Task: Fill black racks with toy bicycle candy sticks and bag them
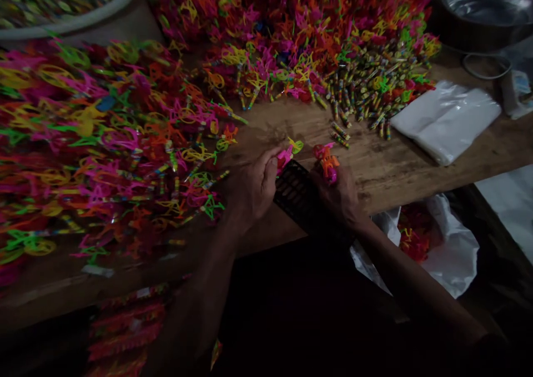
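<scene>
Pink and yellow plastic toys [290, 151] stick out of my left hand [258, 185], whose fingers are closed around them. My right hand [342, 195] is closed on a small bunch of red, orange and magenta plastic toys [328, 164]. Between the two hands is a black slatted plastic basket [296, 187], tilted at the table's front edge. Its lower part fades into shadow, and I cannot tell what is inside. Both hands are close to the basket's rim; dim light hides the exact contact.
Heaps of bright plastic toys [104, 127] cover the wooden table [275, 124] at left and back. Striped tubes [353, 88] lie at back right, near white plastic bags [447, 119]. A large tub [95, 24], a metal bowl [491, 2] and an open white sack [453, 255] surround the workspace.
</scene>
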{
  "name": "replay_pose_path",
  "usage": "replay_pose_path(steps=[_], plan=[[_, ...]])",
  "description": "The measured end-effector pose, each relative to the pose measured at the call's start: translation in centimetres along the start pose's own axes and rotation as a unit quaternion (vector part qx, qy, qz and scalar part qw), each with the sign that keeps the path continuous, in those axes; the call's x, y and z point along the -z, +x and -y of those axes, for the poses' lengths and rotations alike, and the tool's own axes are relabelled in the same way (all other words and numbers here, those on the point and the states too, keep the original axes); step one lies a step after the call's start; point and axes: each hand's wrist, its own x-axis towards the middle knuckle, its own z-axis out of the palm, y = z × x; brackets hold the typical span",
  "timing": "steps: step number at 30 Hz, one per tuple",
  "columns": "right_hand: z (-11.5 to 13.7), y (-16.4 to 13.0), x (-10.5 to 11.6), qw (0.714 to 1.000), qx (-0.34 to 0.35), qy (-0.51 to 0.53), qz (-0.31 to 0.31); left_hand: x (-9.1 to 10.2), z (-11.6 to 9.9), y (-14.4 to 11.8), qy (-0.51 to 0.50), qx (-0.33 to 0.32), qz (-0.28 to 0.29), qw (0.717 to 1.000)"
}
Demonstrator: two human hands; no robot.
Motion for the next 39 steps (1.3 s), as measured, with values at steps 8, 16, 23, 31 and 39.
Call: replay_pose_path(steps=[8, 16, 23, 31, 39], plan=[[0.7, 1.0, -0.9, 0.999, 0.031, 0.016, -0.006, -0.1, 0.3, 0.0, 0.016, 0.021, 0.012, 1.0], [0.1, 2.0, -4.0, 0.997, 0.028, 0.074, -0.025, -0.4, 0.9, 0.4, -0.004, -0.004, 0.017, 1.0], [0.9, 2.0, -4.2, 0.999, 0.045, -0.029, -0.01, -0.6, 0.7, 0.3, -0.03, 0.012, 0.005, 0.999], [1.3, 2.0, -4.6, 0.993, 0.072, -0.09, 0.005, -0.3, 0.2, 0.1, -0.067, -0.011, 0.019, 0.998], [1.1, 1.7, -5.1, 0.994, 0.06, -0.095, 0.001, 0.1, 0.1, -0.3, -0.045, -0.001, 0.017, 0.999]])
